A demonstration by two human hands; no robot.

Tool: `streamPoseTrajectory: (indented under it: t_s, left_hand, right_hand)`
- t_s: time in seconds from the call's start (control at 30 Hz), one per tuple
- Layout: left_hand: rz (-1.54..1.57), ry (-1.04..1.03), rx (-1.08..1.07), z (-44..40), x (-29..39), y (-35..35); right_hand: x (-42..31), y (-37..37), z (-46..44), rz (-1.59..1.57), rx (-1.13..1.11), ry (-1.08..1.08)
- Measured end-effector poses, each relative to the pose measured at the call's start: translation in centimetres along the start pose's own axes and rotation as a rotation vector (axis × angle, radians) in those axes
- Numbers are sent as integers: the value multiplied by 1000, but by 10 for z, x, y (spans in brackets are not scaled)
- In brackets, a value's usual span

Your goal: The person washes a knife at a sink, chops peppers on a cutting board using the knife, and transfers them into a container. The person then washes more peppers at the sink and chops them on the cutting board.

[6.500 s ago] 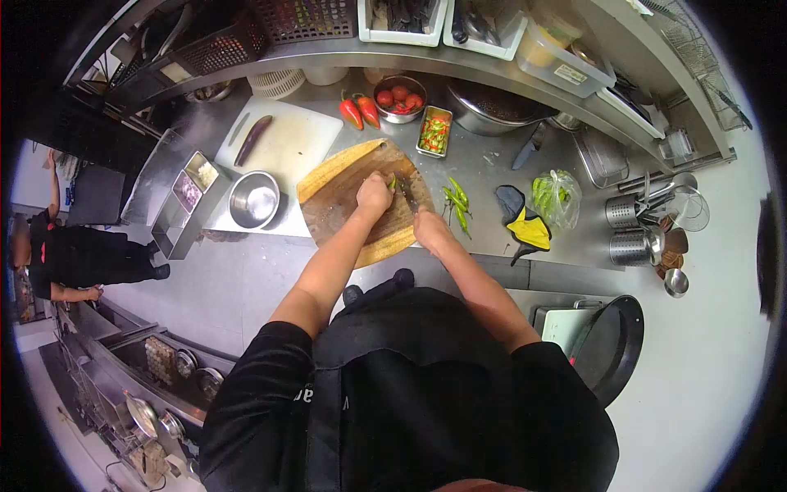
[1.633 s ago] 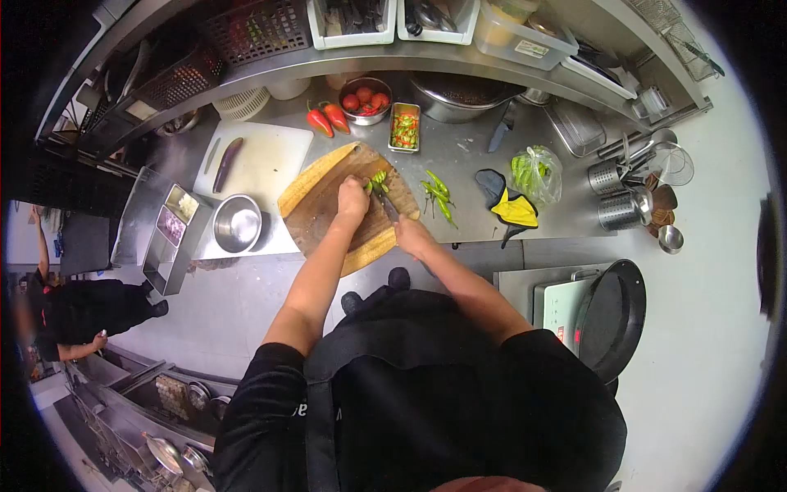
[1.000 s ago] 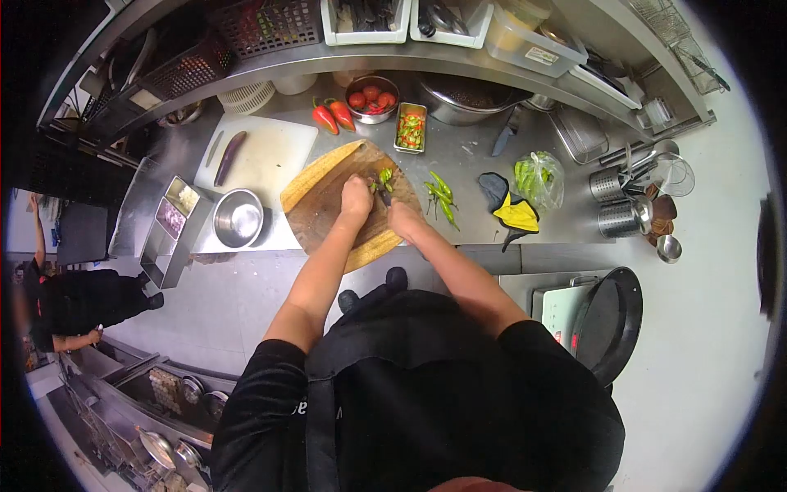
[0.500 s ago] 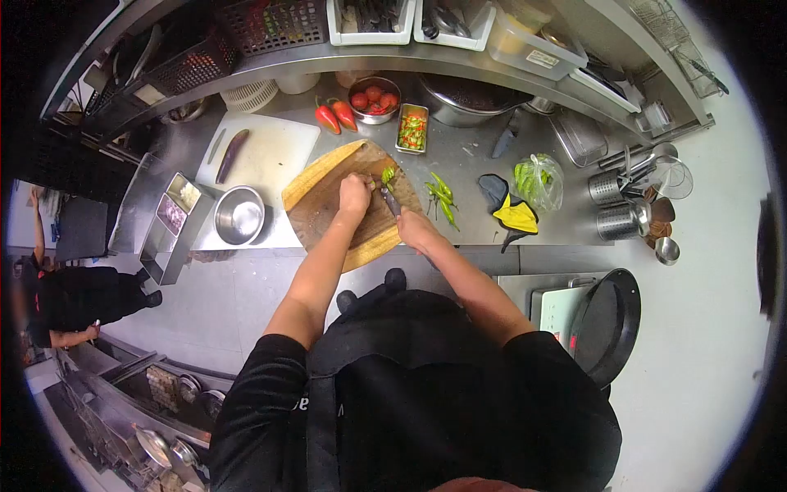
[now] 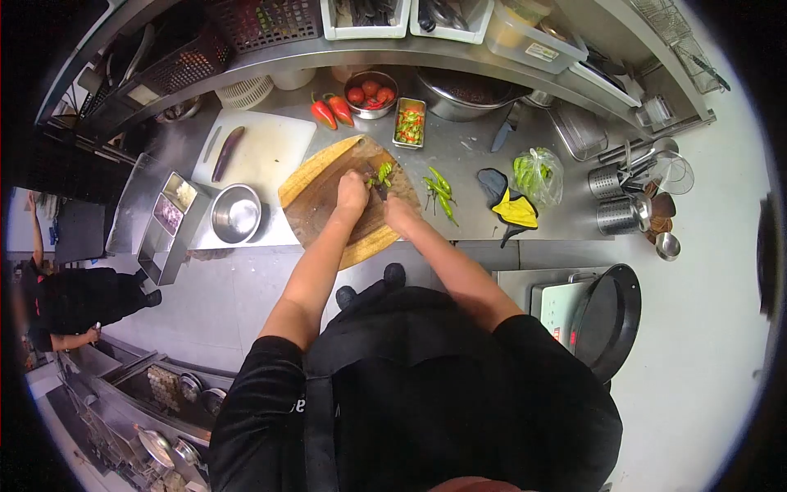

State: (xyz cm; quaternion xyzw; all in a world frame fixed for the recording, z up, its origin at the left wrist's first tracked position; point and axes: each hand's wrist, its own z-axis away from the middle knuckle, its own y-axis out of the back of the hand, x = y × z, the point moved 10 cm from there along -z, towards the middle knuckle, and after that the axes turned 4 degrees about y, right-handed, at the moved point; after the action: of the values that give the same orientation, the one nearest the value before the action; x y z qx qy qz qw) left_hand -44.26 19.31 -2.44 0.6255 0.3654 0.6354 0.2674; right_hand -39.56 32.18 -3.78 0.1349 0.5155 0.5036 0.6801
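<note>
My right hand (image 5: pixel 400 216) is closed round the handle of a knife (image 5: pixel 380 192), whose blade points away over the round wooden cutting board (image 5: pixel 316 184). Close to the blade, my left hand (image 5: pixel 352 193) has its fingers curled together on the board; what they grip, if anything, is hidden. Chopped green chili pieces (image 5: pixel 382 172) lie just beyond the blade. Several whole green chilies (image 5: pixel 440 193) rest on the steel counter to the right of the board. Behind it stands a small metal container (image 5: pixel 409 123) of cut red and green pieces.
Left of the board are a metal bowl (image 5: pixel 236 214) and a white cutting board (image 5: pixel 270 139) bearing an eggplant (image 5: pixel 227 154). Red peppers (image 5: pixel 330 110) lie behind. To the right are a black-and-yellow cloth item (image 5: pixel 515 211) and a bag of greens (image 5: pixel 537 176). A co-worker (image 5: pixel 86 299) stands far left.
My right hand has shifted left and away from me with the knife, nearer my left hand. The green pieces look more spread out. My left hand has barely moved.
</note>
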Motion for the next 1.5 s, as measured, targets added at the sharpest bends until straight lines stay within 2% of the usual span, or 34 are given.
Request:
streamPoseTrajectory:
  t_s: [0.27, 0.37, 0.43, 0.57, 0.87, 0.97, 1.07, 1.17, 1.27, 1.33, 1.5]
  left_hand:
    - [24, -12, 97, -3, 1, 7]
    - [46, -90, 110, -1, 8, 11]
    - [157, -48, 208, 4, 0, 15]
    - [125, -3, 161, 4, 1, 14]
    - [171, -122, 248, 9, 9, 20]
    - [138, -129, 240, 13, 15, 23]
    - [134, -113, 251, 15, 11, 20]
    - [115, -108, 260, 12, 12, 27]
    - [87, -50, 210, 8, 7, 20]
    - [138, -43, 227, 11, 8, 24]
    - [109, -37, 211, 9, -1, 14]
  right_hand:
    - [12, 16, 33, -24, 40, -1]
    - [4, 25, 35, -51, 22, -46]
    - [0, 22, 35, 32, 24, 24]
    - [1, 22, 35, 15, 12, -1]
    - [0, 4, 2, -26, 38, 15]
    - [7, 3, 18, -48, 57, 47]
    - [12, 6, 36, -27, -2, -10]
    - [4, 25, 41, -155, 41, -43]
    - [3, 30, 42, -92, -8, -63]
    - [-7, 33, 43, 34, 39, 69]
    - [-4, 26, 39, 77, 40, 73]
